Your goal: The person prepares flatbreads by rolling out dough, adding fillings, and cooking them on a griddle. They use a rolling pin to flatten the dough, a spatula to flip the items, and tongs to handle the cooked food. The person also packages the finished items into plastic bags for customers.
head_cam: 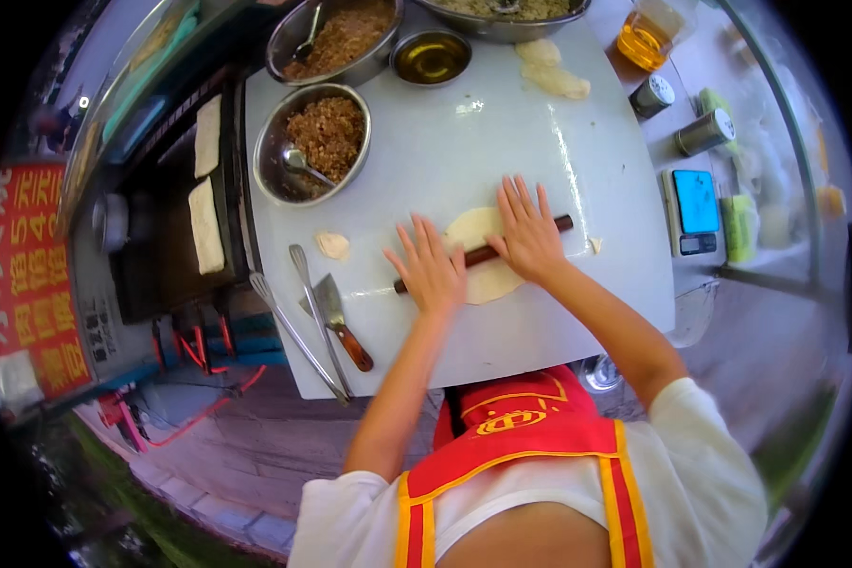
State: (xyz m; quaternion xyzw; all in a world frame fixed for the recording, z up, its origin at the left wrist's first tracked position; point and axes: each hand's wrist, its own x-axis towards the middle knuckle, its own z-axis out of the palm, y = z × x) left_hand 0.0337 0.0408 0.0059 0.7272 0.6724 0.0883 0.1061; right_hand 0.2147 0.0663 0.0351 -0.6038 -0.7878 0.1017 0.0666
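Note:
A sheet of pale dough (493, 282) lies flattened on the white worktop (468, 156) in front of me. Across it, at a slant, rests a dark wooden rolling pin (480, 255). My left hand (429, 268) presses flat on the pin's left part, fingers spread and pointing away from me. On the right part lies my right hand (530, 231), also palm down with extended fingers. Neither hand wraps around the pin; both ends stick out beyond the palms. A small dough lump (333, 246) sits to the left, and a dough scrap (596, 245) to the right.
Left of my arms lie a wooden-handled scraper (355, 348) and metal tongs (298, 337). A bowl of filling (263, 167) and an oil bowl (432, 58) stand farther back. Dough strips (206, 226) lie on the griddle (163, 277) at left. A scale (694, 209) stands right.

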